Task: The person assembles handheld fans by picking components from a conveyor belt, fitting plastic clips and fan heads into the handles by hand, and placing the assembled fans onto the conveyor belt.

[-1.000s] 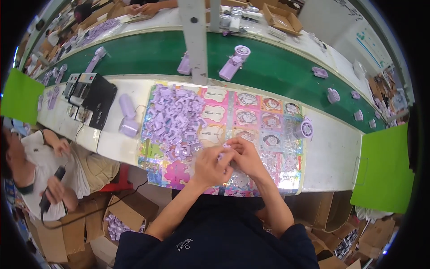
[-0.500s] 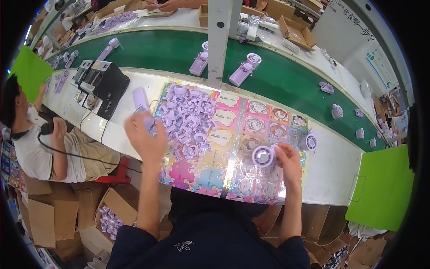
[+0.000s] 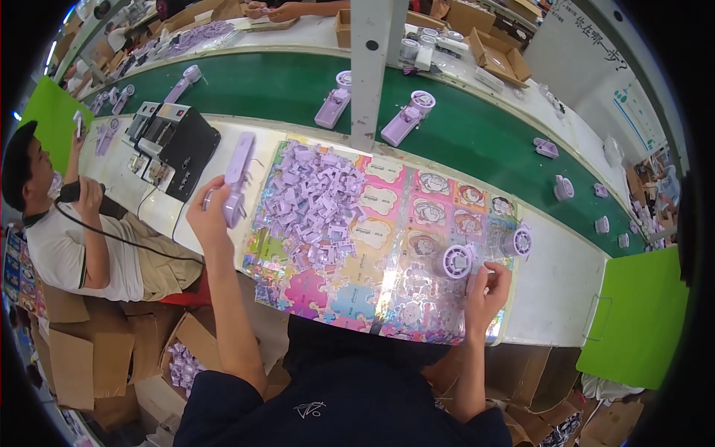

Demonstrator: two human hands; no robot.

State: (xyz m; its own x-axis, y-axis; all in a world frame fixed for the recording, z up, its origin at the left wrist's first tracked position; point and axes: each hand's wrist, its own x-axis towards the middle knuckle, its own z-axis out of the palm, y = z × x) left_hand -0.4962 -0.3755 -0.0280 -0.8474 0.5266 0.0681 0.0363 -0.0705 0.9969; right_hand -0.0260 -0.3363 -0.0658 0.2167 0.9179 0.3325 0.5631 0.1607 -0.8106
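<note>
Lilac fan head [image 3: 456, 262] sat right of the frame's centre, just beside the right hand [image 3: 488, 294], whose grip I could not tell; left of centre, the left hand [image 3: 209, 214] gripped a lilac handheld fan [image 3: 239, 159]; a green conveyor belt [image 3: 261, 83] crossed the upper frame

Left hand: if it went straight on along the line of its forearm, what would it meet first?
Probably the black machine on the white table, just beyond the left hand in this view. Depth is unclear, so the hand, with the purple fan in its grip, might pass above it.
</note>
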